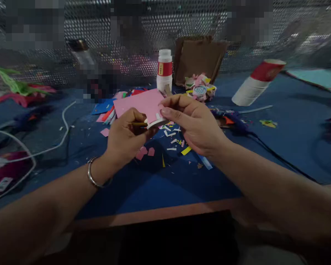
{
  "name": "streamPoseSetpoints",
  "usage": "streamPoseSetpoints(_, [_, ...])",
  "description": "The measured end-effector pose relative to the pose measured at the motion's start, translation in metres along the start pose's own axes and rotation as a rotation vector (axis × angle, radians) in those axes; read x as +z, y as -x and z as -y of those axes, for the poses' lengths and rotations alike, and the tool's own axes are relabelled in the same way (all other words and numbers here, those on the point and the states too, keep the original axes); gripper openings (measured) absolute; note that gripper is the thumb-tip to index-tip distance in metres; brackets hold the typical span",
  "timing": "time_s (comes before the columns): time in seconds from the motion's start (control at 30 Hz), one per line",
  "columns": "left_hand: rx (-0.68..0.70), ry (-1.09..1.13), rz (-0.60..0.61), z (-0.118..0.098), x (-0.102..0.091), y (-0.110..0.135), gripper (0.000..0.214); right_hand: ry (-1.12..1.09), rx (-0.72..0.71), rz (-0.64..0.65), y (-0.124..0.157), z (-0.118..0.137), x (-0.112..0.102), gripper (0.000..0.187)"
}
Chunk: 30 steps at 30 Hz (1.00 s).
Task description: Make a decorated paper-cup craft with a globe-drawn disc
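Observation:
Closed round a thin white round-edged piece (157, 123), my left hand (127, 134) holds it above the table. A thin brownish-yellow stick (138, 124) also shows between the left fingers; its kind is unclear. My right hand (197, 123) pinches a small pink paper piece (161, 108) at the white piece's upper side. Whether the pink piece is touching it I cannot tell. Just behind both hands is a pink paper sheet (138, 103), partly covered by them. Below them, several pink scraps (151, 151) and white paper strips (169, 133) lie on the blue table.
Stacked paper cups (164, 70) stand at the back; another tilted stack (257, 82) is at right. A decorated paper piece (200, 88) sits before a brown cardboard box (200, 59). White cable (64, 121) crosses the left side, dark cable (281, 154) the right.

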<state>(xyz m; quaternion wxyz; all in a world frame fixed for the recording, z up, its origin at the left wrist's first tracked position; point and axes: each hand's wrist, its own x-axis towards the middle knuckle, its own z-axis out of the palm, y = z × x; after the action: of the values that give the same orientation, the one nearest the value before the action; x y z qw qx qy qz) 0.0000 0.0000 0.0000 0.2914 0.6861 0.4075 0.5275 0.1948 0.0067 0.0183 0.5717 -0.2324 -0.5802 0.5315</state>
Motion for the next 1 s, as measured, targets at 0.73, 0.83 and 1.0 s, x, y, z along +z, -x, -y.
streamPoseSetpoints(0.73, [-0.074, 0.13, -0.006, -0.0052, -0.001, -0.0001, 0.053, 0.072, 0.009, 0.03, -0.0011, -0.0026, -0.0002, 0.02])
streamPoseSetpoints(0.83, [-0.139, 0.264, -0.03, -0.0057, 0.0016, -0.0005, 0.055, 0.069, 0.011, 0.02, -0.0007, -0.0016, 0.0003, 0.02])
streamPoseSetpoints(1.0, [-0.224, 0.504, -0.092, -0.0063, 0.0071, -0.0004, 0.055, 0.083, 0.017, 0.044, 0.0007, -0.0002, -0.0004, 0.031])
